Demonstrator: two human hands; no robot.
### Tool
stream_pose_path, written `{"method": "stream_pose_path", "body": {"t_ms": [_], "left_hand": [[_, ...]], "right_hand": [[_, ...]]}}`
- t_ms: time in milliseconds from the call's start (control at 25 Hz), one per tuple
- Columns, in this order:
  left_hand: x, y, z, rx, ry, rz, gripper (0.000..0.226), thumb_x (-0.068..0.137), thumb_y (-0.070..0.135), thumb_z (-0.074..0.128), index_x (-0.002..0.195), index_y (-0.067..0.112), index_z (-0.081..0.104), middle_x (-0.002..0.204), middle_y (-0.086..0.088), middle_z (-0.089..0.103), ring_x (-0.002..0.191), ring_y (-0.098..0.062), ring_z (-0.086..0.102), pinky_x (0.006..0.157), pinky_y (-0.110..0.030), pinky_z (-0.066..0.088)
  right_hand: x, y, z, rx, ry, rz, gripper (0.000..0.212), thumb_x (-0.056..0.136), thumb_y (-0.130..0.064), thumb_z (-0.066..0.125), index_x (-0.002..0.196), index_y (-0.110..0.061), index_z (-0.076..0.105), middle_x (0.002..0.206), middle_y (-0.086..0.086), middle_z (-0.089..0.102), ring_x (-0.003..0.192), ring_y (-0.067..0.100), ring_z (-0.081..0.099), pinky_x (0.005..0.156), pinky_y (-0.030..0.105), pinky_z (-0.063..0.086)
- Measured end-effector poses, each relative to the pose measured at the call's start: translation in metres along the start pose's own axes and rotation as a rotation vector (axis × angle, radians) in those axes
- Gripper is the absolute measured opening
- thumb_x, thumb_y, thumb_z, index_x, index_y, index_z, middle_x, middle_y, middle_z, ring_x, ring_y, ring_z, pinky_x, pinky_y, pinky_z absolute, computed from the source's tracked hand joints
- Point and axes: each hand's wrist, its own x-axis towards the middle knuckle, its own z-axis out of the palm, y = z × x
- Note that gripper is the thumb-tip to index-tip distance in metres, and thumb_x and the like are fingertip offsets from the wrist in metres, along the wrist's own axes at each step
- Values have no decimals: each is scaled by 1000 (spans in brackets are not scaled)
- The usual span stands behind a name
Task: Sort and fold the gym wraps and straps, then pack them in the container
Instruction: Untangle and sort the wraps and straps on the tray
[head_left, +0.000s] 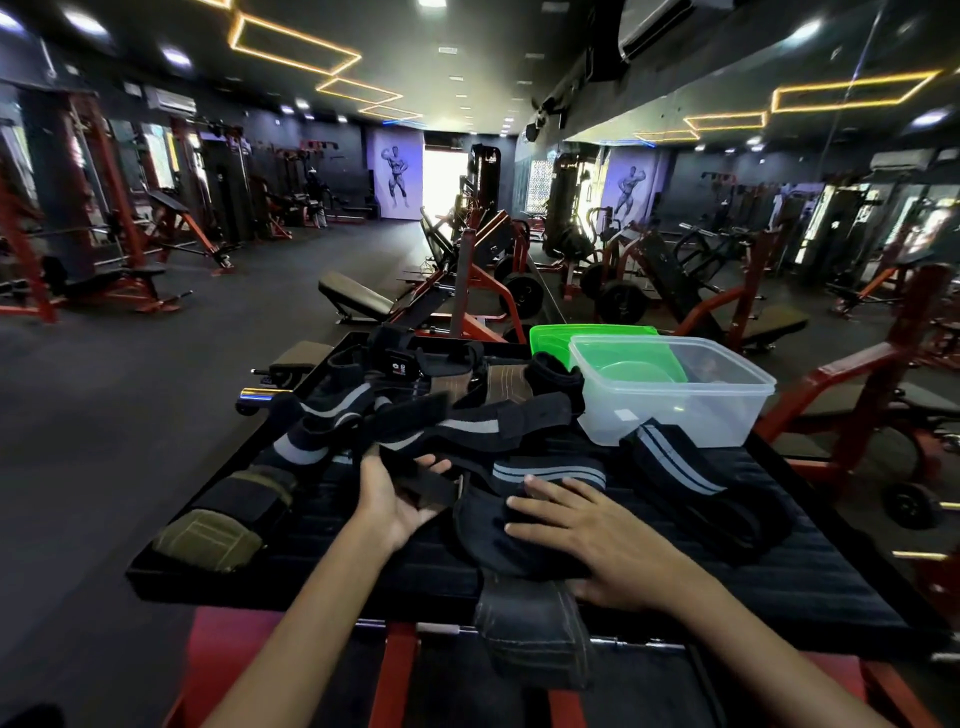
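Right hand (587, 525) presses flat on black wrap (498, 540); left hand (397, 499) grips strap (421, 480); labels unreadable.

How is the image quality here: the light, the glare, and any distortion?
Head view: the gym is dim; the far doorway is blown out white; wide-angle distortion curves the edges; the dark straps on the bench pad blend together; both hands are sharp.

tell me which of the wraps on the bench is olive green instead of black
The olive green wrap at the near left corner of the bench, left of the left hand. The other wraps are black, some with grey stripes.
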Motion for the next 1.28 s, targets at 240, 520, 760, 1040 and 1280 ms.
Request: {"method": "stream_pose_path", "body": {"t_ms": [240,520,760,1040,1280], "left_hand": [[-5,-6,-3,478,42,65,83,86,73,29,120,2,55,108,-21,66,71,-34,69,53,-35,56],[-22,-10,1,1499,485,688,44,89,38,52,53,14,46,55,1,52,67,-26,60,61,-30,36],[-22,-19,3,1517,-440,1239,64,65,31,49,128,22,46,146,11,35,138,-3,24,117,-32,10],[7,-9,31,1853,-505,1371,50,78,14,54,126,26,55,151,14,29,145,-7,-7,109,-33,-28],[7,10,21,1930,-429,1103,60,70,54,32,114,21,56,117,8,51,120,-11,43,116,-38,1]], "right_hand": [[1,11,-1,249,26,205,75,76,-69,36,124,-15,57,127,-1,53,118,16,47,98,33,42],[-4,22,1,350,95,450,58,71,-61,41,93,-18,72,104,0,67,110,10,54,88,17,35],[4,30,-6,491,34,502,50,64,-54,42,82,-16,69,79,6,71,80,19,64,62,26,37],[2,32,-10,571,-60,495,43,69,-41,46,89,-14,72,87,5,73,85,15,66,74,24,46],[2,25,-5,591,-1,658,37,85,-37,43,54,-19,51,55,0,52,57,14,49,66,35,39]]}}
